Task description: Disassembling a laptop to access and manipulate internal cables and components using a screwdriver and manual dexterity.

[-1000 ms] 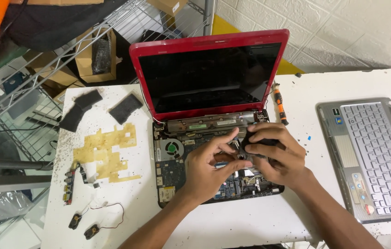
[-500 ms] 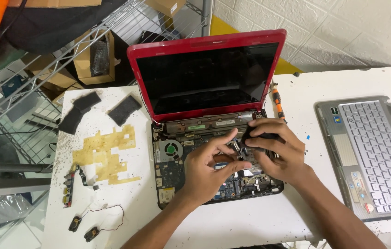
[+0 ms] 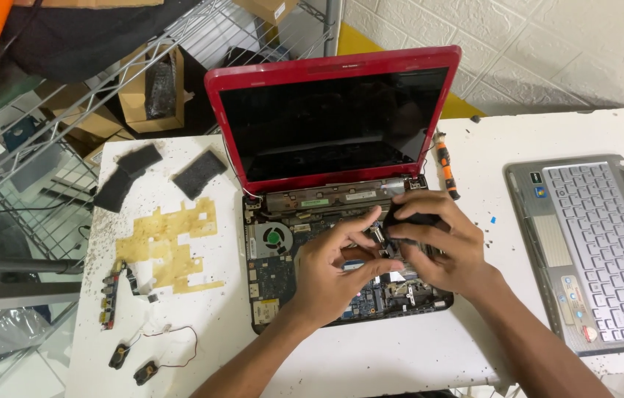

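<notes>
Over opened red laptop (image 3: pixel 341 191) | right hand (image 3: pixel 441 247) fingers clasp black part (image 3: pixel 409 219) | left hand (image 3: pixel 330 273) fingers pinching beside it

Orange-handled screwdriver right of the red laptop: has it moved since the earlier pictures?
No. The orange-handled screwdriver lies at the same spot beside the red laptop lid's right edge on the white table.

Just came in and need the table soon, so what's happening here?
A person is working inside an opened red laptop with its keyboard deck off. The left hand rests on the bare motherboard near the fan; the right hand grips a small black part over it. The removed keyboard panel, a screwdriver and loose parts lie around on the white table.
</notes>
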